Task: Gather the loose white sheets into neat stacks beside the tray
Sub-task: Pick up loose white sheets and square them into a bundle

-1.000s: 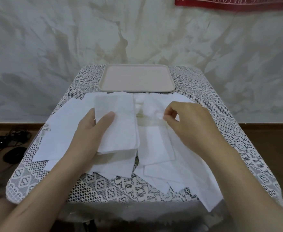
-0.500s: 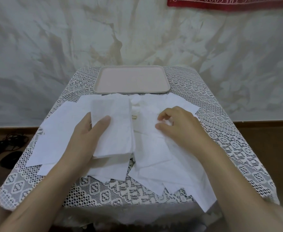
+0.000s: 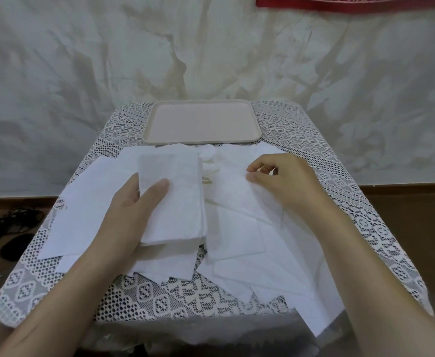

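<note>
**A:** Where does everything lie?

**B:** The tabletop (image 3: 301,140), under a lace cloth, carries it all. The loose sheets (image 3: 257,269) spread from nine o'clock through the middle to five o'clock, where a corner hangs over the edge. The tray (image 3: 203,122) sits at twelve o'clock, bare, with the farthest sheets reaching its near rim.

**A:** And the hands?

**B:** The left hand (image 3: 131,210) grips the stack (image 3: 177,202) just left of centre, thumb on top, fingers beneath. The right hand (image 3: 283,181), at three o'clock of the stack, pinches the far edge of the top sheet (image 3: 237,199) between thumb and forefinger.

**A:** How to do this lift well?

**B:** I'd peel only that one layer, raise it slowly so the sheets below don't drag, then lay it square on the stack, edges matched.

**A:** Counts?

**B:** One tray, one stack, two hands. The loose sheets overlap too much to count exactly, but there are several. One small yellowish thing (image 3: 207,179) lies between the hands, and I can't tell what it is.
</note>
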Action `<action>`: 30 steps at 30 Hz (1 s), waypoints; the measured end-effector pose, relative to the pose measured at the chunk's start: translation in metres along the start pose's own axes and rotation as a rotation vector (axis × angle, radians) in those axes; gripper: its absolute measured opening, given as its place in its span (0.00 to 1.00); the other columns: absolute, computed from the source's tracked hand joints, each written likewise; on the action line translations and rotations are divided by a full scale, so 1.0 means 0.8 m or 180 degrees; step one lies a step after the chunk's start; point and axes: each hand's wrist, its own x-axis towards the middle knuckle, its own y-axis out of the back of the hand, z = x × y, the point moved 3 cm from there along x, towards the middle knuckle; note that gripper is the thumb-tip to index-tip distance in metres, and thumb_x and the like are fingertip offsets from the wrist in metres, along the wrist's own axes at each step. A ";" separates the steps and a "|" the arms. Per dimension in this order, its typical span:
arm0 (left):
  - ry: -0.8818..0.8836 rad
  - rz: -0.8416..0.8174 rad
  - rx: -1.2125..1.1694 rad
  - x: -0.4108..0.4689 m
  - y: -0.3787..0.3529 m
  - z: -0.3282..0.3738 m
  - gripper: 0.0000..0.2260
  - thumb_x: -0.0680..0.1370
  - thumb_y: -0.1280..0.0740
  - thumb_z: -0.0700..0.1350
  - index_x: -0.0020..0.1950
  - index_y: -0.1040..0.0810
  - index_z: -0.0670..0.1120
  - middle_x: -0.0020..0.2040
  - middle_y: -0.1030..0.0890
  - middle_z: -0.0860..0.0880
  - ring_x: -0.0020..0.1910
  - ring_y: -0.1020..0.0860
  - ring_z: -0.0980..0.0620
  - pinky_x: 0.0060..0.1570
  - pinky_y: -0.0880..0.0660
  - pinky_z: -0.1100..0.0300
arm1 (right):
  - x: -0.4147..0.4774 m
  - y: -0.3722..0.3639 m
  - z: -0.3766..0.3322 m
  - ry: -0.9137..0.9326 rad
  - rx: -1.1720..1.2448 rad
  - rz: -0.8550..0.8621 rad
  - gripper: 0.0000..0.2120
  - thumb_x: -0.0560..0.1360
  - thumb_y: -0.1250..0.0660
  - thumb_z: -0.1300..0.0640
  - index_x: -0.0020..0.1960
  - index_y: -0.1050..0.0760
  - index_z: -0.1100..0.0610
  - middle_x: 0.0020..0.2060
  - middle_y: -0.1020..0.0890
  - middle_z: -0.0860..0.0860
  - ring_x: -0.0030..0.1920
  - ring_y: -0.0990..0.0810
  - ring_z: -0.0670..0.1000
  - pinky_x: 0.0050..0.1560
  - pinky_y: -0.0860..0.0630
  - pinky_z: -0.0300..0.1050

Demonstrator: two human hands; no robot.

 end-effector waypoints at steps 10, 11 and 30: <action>0.0001 -0.0042 -0.0027 -0.009 0.001 0.000 0.08 0.84 0.33 0.51 0.60 0.18 0.57 0.55 0.12 0.53 0.52 0.13 0.51 0.53 0.19 0.47 | -0.008 0.018 0.005 -0.0015 0.0394 0.0493 0.02 0.76 0.26 0.51 0.45 0.17 0.45 0.39 0.18 0.42 0.35 0.25 0.43 0.45 0.29 0.44; 0.0001 -0.0041 -0.0014 -0.009 0.002 0.000 0.08 0.84 0.33 0.51 0.60 0.18 0.58 0.55 0.12 0.53 0.52 0.13 0.51 0.54 0.20 0.46 | -0.008 0.018 0.005 -0.0027 0.0364 0.0505 0.02 0.77 0.27 0.52 0.45 0.18 0.45 0.40 0.18 0.42 0.36 0.24 0.44 0.47 0.28 0.45; 0.0048 -0.0139 -0.0032 -0.016 -0.012 0.006 0.07 0.83 0.33 0.53 0.59 0.17 0.60 0.56 0.13 0.52 0.55 0.14 0.47 0.62 0.21 0.37 | -0.063 -0.010 -0.009 -0.0781 0.0146 -0.0450 0.21 0.74 0.26 0.46 0.34 0.34 0.54 0.29 0.30 0.46 0.32 0.31 0.50 0.33 0.39 0.45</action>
